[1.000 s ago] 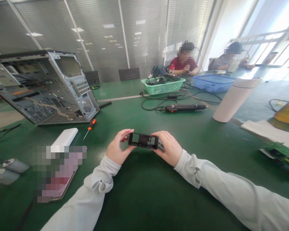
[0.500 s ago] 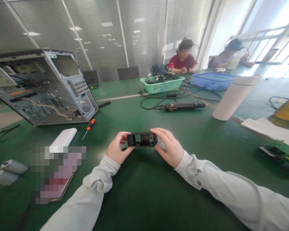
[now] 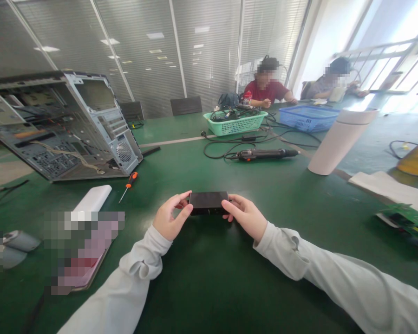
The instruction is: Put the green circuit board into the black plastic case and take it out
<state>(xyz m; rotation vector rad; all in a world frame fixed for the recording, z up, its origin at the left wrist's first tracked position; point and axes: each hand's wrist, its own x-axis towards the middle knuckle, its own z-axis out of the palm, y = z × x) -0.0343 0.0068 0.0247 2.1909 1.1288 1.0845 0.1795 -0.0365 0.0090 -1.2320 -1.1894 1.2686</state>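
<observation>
Between my hands is a small black rectangular plastic case point(image 3: 208, 200), its flat smooth face turned up and its narrow front side toward me. My left hand point(image 3: 172, 215) grips the left end, with the thumb at the near corner and the fingers behind. At the right end, my right hand point(image 3: 245, 215) pinches the case, its thumb lying on the near right corner and the fingers around the back. The underside of the case is hidden. The green table point(image 3: 209, 278) lies below it.
An open computer case point(image 3: 121, 148) stands at left, near an orange-handled screwdriver point(image 3: 129, 185). Ahead lie a corded electric screwdriver point(image 3: 264, 154), a green basket of cables point(image 3: 237, 124) and a blue basket point(image 3: 308, 118). A pale tumbler point(image 3: 339, 144) and circuit board point(image 3: 409, 222) are right. Two people sit beyond.
The black case has been turned over in my hands, from its open, hollow side to its smooth face. My right thumb has come round onto its near corner.
</observation>
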